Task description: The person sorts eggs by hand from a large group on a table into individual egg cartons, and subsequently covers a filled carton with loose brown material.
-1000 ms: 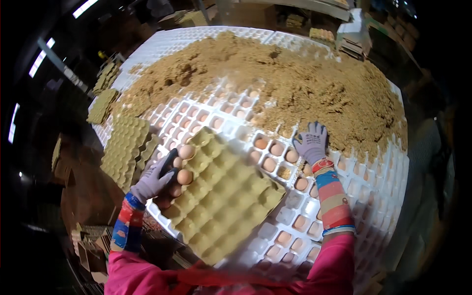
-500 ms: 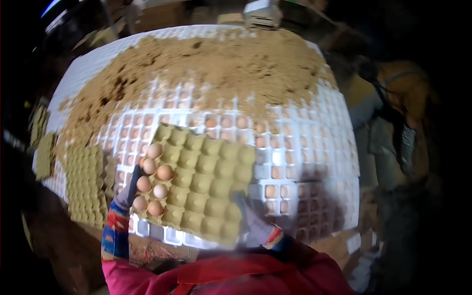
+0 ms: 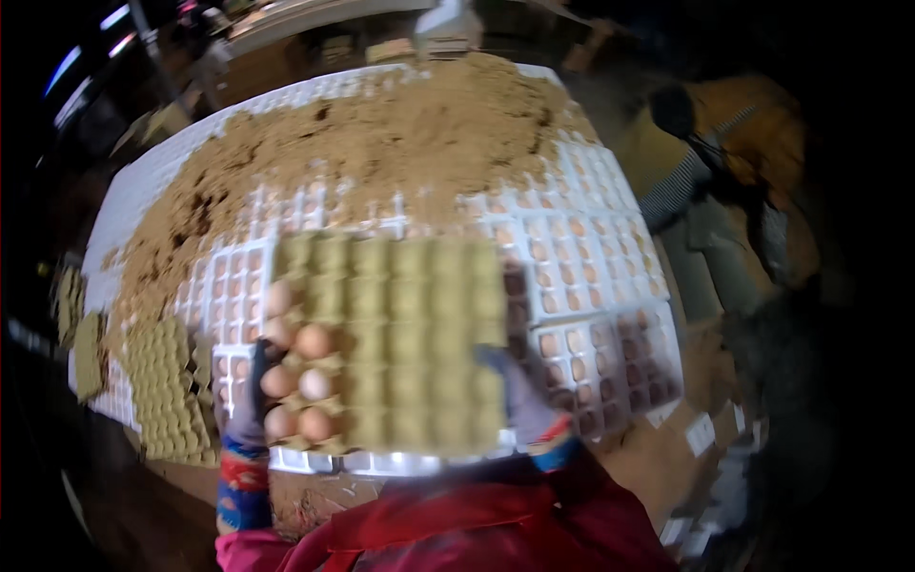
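Note:
Between my hands is an olive-green egg tray (image 3: 410,343), raised over white plastic trays and blurred by motion. Several brown eggs (image 3: 315,340) sit in cups along its left side; the other cups hold none. My left hand (image 3: 250,400), in a dark glove, grips the tray's left edge beside the eggs. On the right edge, my gloved right hand (image 3: 524,396) is closed with the fingertips over the rim. Underneath, white plastic trays (image 3: 581,253) hold many eggs in separate cells.
A broad heap of brown, grainy material (image 3: 400,133) covers the far trays. More green egg trays (image 3: 164,386) lie at the left edge. A small white box-like thing (image 3: 448,29) stands at the back. To the right is a person in an orange top (image 3: 753,133).
The green tray has turned to sit nearly square to me and appears closer. Both hands have kept their hold on its edges. The view has shifted, showing more of the person at right.

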`<action>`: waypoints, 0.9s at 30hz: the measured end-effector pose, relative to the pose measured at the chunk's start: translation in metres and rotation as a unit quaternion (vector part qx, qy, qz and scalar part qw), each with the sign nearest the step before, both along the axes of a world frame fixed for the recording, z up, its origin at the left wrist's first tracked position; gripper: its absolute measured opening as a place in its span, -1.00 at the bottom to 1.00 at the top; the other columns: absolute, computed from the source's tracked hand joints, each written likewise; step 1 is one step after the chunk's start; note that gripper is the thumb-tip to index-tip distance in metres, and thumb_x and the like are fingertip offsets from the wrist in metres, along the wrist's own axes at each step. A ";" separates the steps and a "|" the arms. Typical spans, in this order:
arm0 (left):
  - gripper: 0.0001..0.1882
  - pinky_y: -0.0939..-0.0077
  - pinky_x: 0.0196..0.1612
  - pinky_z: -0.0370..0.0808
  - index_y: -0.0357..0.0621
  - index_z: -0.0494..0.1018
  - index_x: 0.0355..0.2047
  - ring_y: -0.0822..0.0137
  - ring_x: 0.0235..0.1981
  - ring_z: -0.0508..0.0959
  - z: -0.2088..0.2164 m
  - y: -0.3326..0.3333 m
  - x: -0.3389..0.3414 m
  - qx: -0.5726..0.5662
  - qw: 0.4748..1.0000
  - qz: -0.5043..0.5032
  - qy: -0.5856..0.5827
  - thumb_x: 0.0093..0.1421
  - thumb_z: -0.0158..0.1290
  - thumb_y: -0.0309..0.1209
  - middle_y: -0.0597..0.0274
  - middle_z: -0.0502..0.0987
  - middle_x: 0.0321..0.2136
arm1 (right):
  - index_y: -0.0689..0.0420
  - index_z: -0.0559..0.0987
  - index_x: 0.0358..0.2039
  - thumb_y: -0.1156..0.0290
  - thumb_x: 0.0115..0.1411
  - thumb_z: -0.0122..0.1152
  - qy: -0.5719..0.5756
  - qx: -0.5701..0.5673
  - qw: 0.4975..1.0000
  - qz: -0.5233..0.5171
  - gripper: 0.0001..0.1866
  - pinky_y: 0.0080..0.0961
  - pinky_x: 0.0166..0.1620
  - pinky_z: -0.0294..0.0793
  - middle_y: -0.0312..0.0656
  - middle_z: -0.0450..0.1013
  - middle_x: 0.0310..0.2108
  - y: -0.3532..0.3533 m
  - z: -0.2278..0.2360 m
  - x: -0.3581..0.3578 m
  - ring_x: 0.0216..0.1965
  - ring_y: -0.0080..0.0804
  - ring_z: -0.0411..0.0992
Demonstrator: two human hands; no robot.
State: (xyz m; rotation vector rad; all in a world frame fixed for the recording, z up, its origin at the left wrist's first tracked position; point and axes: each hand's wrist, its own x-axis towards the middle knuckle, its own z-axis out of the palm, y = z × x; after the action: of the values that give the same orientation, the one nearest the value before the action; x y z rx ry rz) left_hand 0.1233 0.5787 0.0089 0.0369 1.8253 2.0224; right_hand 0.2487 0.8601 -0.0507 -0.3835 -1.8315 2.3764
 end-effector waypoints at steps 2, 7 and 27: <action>-0.52 0.43 -0.18 0.55 0.03 0.21 0.25 0.37 -0.13 0.50 0.030 0.043 0.024 0.081 0.994 -0.008 -0.071 0.38 -0.11 -0.13 0.20 0.48 -0.01 | 0.25 0.38 0.17 0.30 0.36 -0.05 -0.117 -0.141 0.983 -0.031 -0.56 -0.41 0.28 0.22 -0.11 0.35 0.14 0.058 0.012 0.015 0.20 -0.33 0.28; -0.53 0.43 -0.27 0.62 0.07 0.24 0.23 0.38 -0.20 0.54 0.093 0.138 0.058 0.203 0.950 -0.010 -0.237 0.37 -0.07 -0.14 0.20 0.51 -0.04 | 0.29 0.32 0.23 0.30 0.42 -0.19 -0.158 0.047 0.984 -0.073 -0.54 -0.45 0.34 0.10 -0.11 0.30 0.22 0.208 -0.009 0.041 0.28 -0.35 0.19; -0.53 0.33 -0.12 0.52 -0.13 0.47 -0.06 0.15 -0.24 0.57 0.014 0.142 0.018 -0.295 0.870 -0.210 0.333 -0.04 0.25 -0.40 0.13 0.54 -0.25 | 0.16 0.56 -0.12 0.21 0.08 0.29 0.098 0.308 0.928 0.183 -0.61 -0.36 -0.18 0.54 -0.14 0.53 -0.24 0.120 0.050 -0.087 -0.23 -0.31 0.52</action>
State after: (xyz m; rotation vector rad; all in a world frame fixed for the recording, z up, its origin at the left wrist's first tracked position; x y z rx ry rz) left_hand 0.1417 0.7209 0.0226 0.9663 2.4891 1.1436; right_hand 0.1617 0.9796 -0.0004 0.2747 -2.5632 1.7645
